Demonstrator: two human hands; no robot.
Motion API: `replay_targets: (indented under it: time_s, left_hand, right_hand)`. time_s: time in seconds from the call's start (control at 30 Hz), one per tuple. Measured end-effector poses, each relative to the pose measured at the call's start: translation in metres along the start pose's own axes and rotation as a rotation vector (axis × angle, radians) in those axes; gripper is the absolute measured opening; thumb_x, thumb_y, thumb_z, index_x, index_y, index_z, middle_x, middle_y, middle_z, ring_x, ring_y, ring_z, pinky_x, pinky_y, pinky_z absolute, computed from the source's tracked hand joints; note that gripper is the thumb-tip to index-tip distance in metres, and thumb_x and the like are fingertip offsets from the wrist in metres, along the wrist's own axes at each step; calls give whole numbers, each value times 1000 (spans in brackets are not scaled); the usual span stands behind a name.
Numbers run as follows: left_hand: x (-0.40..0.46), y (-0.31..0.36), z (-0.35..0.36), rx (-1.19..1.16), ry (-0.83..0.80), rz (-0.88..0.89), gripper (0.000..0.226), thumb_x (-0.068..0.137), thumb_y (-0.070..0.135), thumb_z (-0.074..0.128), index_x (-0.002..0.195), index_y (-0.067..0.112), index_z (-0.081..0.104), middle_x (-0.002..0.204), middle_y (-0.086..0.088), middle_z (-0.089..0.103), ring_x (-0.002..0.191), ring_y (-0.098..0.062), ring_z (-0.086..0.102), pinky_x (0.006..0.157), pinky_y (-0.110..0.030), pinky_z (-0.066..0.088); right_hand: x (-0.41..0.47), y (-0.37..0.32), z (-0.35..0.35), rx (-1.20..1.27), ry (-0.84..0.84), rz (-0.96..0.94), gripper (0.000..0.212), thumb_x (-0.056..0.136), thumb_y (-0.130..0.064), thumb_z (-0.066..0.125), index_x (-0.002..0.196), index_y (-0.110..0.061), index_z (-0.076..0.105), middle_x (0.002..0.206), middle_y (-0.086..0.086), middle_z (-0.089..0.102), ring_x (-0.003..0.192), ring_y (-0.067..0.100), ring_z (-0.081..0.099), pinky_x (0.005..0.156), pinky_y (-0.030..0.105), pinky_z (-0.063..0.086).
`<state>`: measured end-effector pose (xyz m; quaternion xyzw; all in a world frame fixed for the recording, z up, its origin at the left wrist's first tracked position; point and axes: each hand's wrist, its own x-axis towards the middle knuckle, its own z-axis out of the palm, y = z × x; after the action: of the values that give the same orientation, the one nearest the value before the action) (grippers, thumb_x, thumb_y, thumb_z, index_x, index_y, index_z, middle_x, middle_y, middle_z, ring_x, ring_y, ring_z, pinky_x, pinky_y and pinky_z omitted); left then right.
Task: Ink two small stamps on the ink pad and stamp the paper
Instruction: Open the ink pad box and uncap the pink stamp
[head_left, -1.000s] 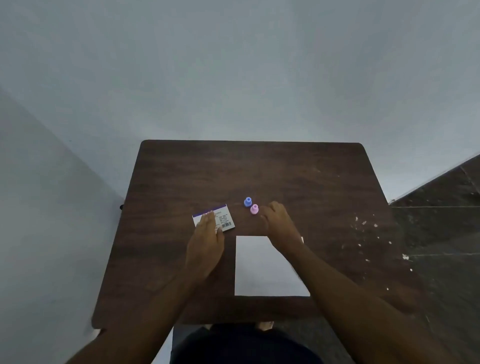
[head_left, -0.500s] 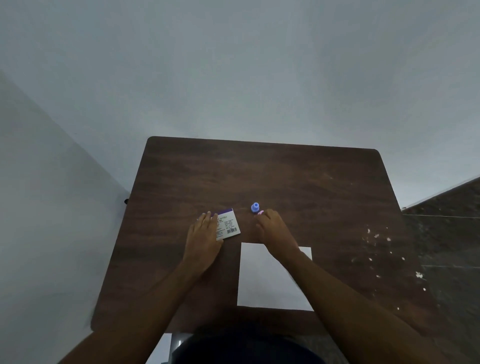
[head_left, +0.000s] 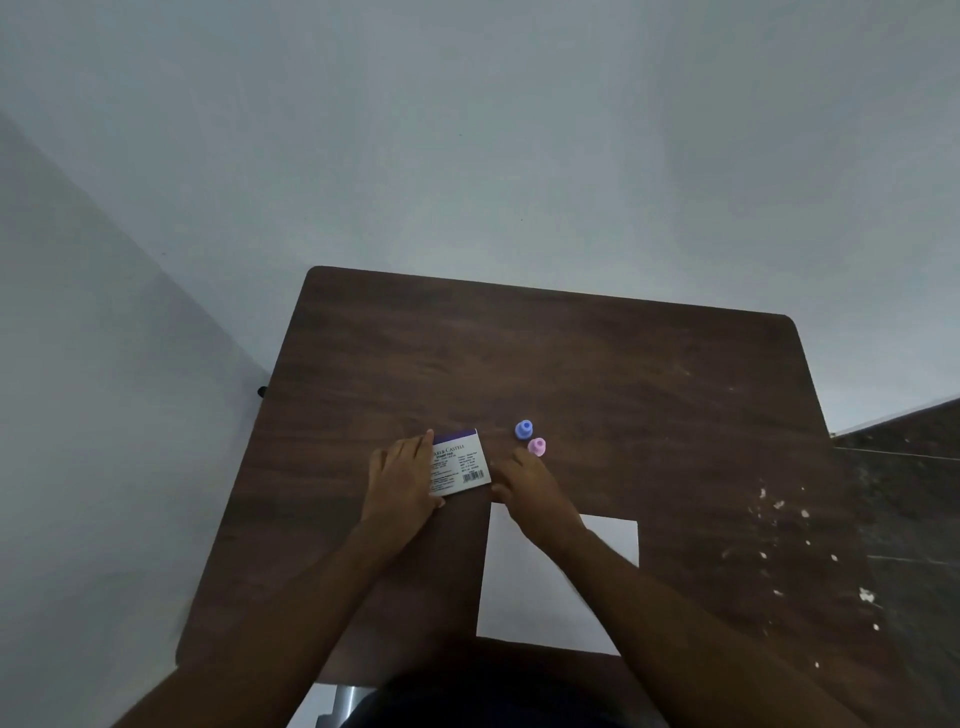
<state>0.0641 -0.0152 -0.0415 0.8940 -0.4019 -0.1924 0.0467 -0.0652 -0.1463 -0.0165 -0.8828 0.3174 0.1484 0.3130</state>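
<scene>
A white ink pad box (head_left: 461, 464) with a purple top band and a barcode lies on the dark wooden table (head_left: 545, 364). My left hand (head_left: 402, 480) rests flat against the box's left side, fingers over its edge. My right hand (head_left: 530, 486) sits just right of the box, fingers apart, touching its right edge. A small blue stamp (head_left: 523, 429) and a small pink stamp (head_left: 537, 446) stand upright beyond my right hand, untouched. A white sheet of paper (head_left: 524, 587) lies near the front edge, partly under my right forearm.
The table stands in a corner against pale grey walls. White flecks (head_left: 779, 506) are scattered over its right side. A dark tiled floor (head_left: 914, 499) shows to the right. My dark-clothed lap is at the bottom edge.
My right hand has drawn back from the pink stamp and moved left to the ink pad box. The pink stamp is uncovered again. My left hand stays on the box.
</scene>
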Motion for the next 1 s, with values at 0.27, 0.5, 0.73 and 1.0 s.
replay_targets:
  time_s: [0.27, 0.5, 0.73, 1.0]
  left_hand:
    - [18, -8, -30, -97, -263, 17, 77, 75, 46, 71, 142, 36, 35, 153, 4, 30, 139, -20, 27, 109, -48, 21]
    - [51, -26, -46, -326, -323, 29, 38, 82, 44, 62, 120, 44, 58, 128, 9, 60, 116, -14, 54, 103, -48, 37]
    - [72, -28, -62, -181, 18, 10, 27, 91, 31, 57, 115, 40, 64, 107, 4, 69, 94, -15, 64, 75, -29, 48]
    - [85, -28, -49, -58, 256, -35, 25, 91, 23, 54, 109, 30, 69, 102, 1, 69, 94, -21, 55, 84, -39, 41]
  right_hand:
    - [13, 13, -9, -66, 27, -52, 34, 94, -18, 56, 127, -9, 54, 134, 13, 52, 127, 27, 45, 112, 35, 28]
    - [19, 35, -21, 79, 282, 144, 22, 95, -26, 53, 108, -10, 60, 115, 7, 58, 94, 10, 48, 81, 21, 39]
    - [36, 41, -25, 220, 260, 394, 24, 85, -38, 65, 87, -15, 61, 85, 3, 60, 73, 13, 56, 56, 15, 34]
    - [45, 36, -22, 272, 226, 483, 20, 90, -30, 61, 90, -11, 65, 82, 3, 63, 65, 9, 53, 58, 17, 37]
